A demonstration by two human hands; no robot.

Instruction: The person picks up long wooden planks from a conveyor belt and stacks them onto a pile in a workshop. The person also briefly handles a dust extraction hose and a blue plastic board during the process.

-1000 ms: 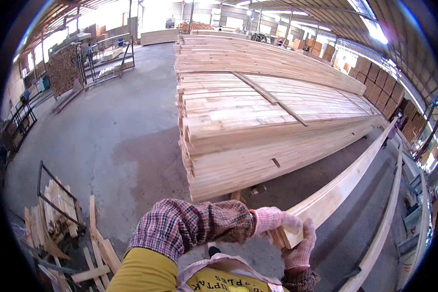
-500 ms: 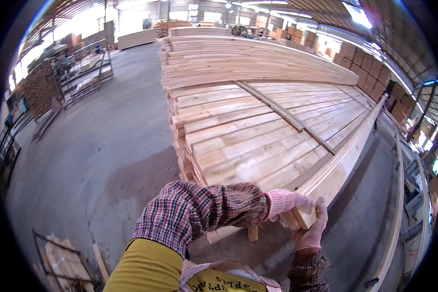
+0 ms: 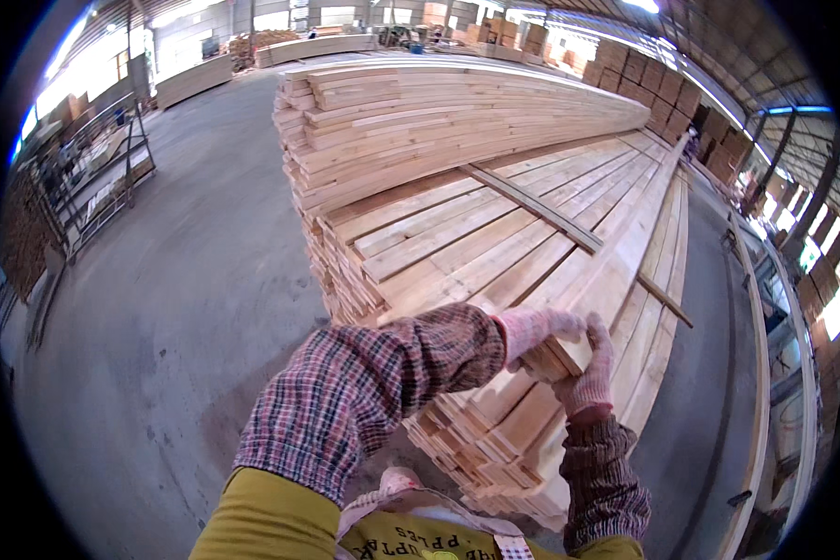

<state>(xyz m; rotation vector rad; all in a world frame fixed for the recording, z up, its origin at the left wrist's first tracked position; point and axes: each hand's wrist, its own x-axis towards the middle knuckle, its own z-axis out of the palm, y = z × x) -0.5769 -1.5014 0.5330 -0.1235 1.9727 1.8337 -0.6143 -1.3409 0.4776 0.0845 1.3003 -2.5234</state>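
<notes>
My left hand [image 3: 539, 331] and right hand [image 3: 592, 373] grip boards [image 3: 616, 283] by the end above a wide stack [image 3: 429, 271], where a stick [image 3: 532, 207] lies crosswise beside a higher pile [image 3: 439, 121].

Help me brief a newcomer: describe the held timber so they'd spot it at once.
Start at the big stack of pale boards, then its lower level with crosswise strips. Over them runs the long timber, its near end in the gloved left hand and right hand. Unlike neighbouring boards beneath the strips, it passes over them.
</notes>
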